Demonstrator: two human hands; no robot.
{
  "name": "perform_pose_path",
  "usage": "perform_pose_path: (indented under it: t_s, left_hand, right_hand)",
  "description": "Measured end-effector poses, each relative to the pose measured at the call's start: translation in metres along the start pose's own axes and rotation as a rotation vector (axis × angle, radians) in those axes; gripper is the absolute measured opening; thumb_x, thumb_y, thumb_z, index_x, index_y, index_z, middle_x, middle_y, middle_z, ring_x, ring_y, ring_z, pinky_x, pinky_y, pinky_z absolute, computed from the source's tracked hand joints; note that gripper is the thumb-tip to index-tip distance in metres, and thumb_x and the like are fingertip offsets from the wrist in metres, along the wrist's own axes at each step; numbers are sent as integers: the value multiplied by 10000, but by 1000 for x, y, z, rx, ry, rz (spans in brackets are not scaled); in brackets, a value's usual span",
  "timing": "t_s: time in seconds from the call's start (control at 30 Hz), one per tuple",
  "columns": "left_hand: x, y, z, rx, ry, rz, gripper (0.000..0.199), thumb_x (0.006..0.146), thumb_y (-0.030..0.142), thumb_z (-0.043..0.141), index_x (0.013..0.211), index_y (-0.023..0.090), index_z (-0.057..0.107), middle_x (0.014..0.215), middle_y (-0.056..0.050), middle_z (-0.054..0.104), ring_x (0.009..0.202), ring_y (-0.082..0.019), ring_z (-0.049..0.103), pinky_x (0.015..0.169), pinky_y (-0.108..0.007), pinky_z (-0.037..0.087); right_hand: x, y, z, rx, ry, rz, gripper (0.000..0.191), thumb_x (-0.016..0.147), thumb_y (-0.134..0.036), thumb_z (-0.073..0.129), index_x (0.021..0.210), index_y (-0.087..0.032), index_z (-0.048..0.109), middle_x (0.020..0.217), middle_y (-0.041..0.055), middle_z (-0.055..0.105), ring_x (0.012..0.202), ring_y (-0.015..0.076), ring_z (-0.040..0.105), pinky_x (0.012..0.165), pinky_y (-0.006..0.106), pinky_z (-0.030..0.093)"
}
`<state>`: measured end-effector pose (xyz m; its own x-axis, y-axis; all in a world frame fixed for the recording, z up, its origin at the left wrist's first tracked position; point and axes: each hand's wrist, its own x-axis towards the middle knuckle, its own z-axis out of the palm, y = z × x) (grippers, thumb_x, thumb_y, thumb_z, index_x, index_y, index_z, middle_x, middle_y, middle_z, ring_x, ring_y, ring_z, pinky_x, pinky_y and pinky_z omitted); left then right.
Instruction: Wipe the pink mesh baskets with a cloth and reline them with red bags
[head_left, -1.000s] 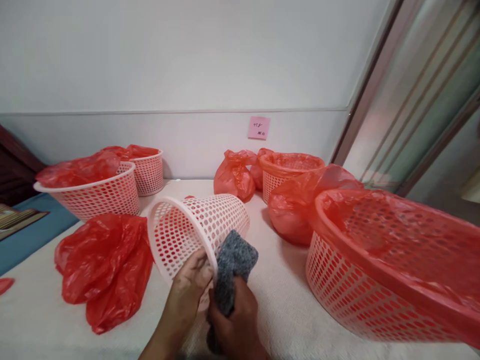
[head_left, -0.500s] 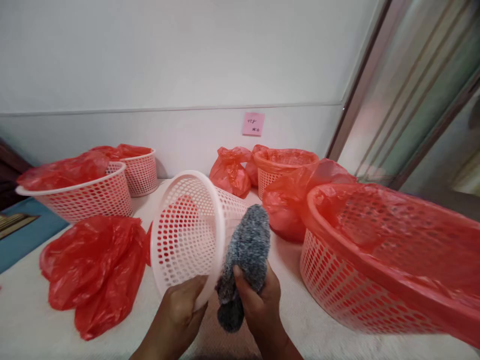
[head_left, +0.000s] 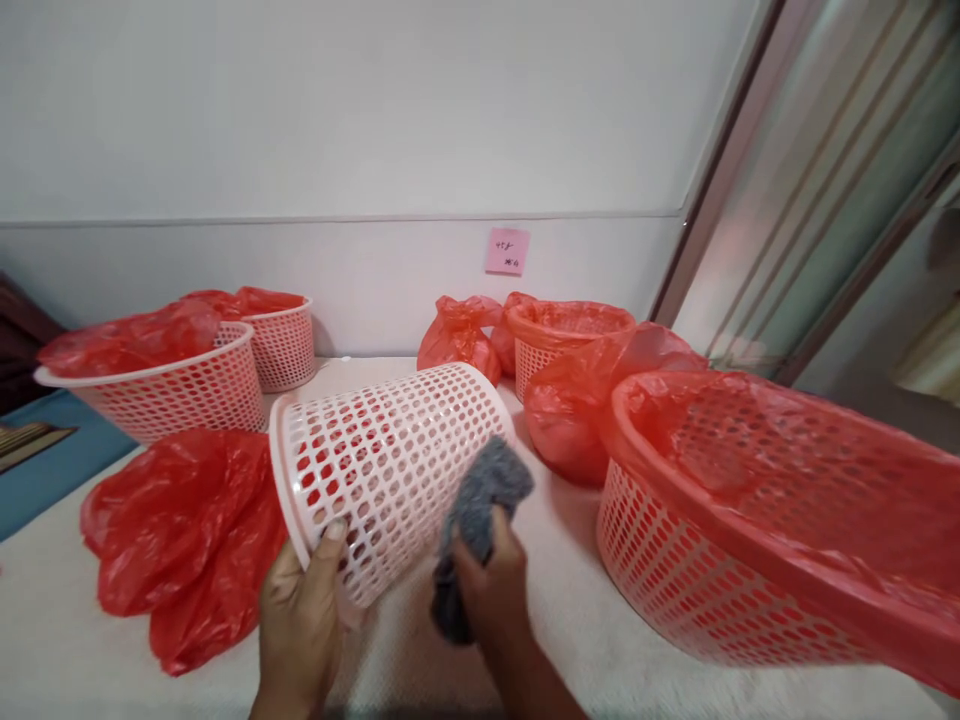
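A pale pink perforated plastic basket (head_left: 397, 440) lies tilted on its side in the air over the white surface, its rim to the left and its base to the right. My left hand (head_left: 304, 610) grips the rim from below, thumb on the outer wall and fingers hidden inside. My right hand (head_left: 491, 580) is closed round a fuzzy grey cloth (head_left: 480, 490), which is against or very close to the basket's lower side near the base. Some blur softens the cloth and this hand. Left of the basket lies a crumpled red plastic bag (head_left: 180, 540).
A large basket lined with red plastic (head_left: 697, 580) stands at the right, a smaller lined basket (head_left: 532, 360) behind it. Knotted red bags (head_left: 459, 335) sit near the wall. Two pink baskets holding red plastic (head_left: 187, 395) stand back left. A pink note (head_left: 507, 251) is on the wall.
The basket has turned from its open mouth facing me to showing its outer side. My left hand shifted left on the rim, and my right hand moved the cloth slightly down and left.
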<state>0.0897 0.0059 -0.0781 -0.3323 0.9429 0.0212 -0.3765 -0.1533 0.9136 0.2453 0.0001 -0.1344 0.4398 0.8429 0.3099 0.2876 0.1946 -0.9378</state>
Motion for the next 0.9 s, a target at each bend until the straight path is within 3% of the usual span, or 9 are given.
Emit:
perform_pose_path:
  t_s: [0.03,0.13,0.2,0.37,0.47,0.53,0.6,0.73,0.9]
  left_hand:
    - [0,1,1,-4,18,-11,480,694,312,761,1153,211,663,954,-20,740,874,-211,697,755,-295,577]
    - [1,6,1,71,82,-53,466,636,427,796,1016,172,707,818,-23,741,839,-233,703,714,-289,587]
    - [2,8,-1,68,88,-78,485,593,452,819,973,169,715,786,-18,736,841,-240,704,710,-284,590]
    - [9,19,-4,-132,121,-105,268,699,284,763,946,191,717,788,9,730,779,-177,702,777,-291,587]
    - [17,28,-6,-230,187,-145,110,788,223,661,873,186,721,797,7,739,695,-139,690,816,-311,586]
    - [21,32,-6,-283,210,-226,153,840,210,584,890,178,726,829,-12,753,694,-141,696,830,-326,586]
    - [23,33,-6,-317,218,-312,230,884,190,506,934,171,729,830,-28,759,697,-144,703,841,-337,585]
    - [24,27,-2,-357,204,-351,250,901,170,477,909,172,726,830,-20,760,706,-124,700,862,-305,574]
    - [22,24,6,-373,254,-265,237,897,215,494,904,188,730,837,0,754,783,-116,682,945,-285,522]
  right_hand:
    - [-15,-4,12,0,-88,-95,124,750,-257,548,868,-219,551,716,6,635,644,180,605,602,273,487]
    - [-48,-12,33,-96,-366,-560,478,649,-193,599,1126,-215,584,1016,89,676,908,246,626,769,339,510]
    - [-53,-12,34,-192,-410,-645,508,633,-163,604,1138,-217,597,1047,105,666,932,260,614,767,350,504]
    - [-18,-5,11,-173,-200,-482,365,639,-127,514,979,-202,622,935,83,653,882,247,595,759,357,483]
    - [14,2,-9,57,10,-145,245,693,-232,567,931,-212,621,856,34,665,812,220,604,743,328,482]
    - [32,7,-21,197,175,116,199,684,-312,624,853,-207,622,769,10,663,738,205,600,697,307,481]
    - [43,12,-28,278,256,252,259,634,-331,674,849,-192,640,795,28,692,779,221,620,725,314,489]
    - [34,15,-19,391,160,364,321,633,-329,659,909,-167,679,923,82,741,861,266,671,778,365,521]
    - [-11,6,17,665,-94,613,279,660,-244,564,900,-156,676,903,80,748,814,246,696,737,362,548]
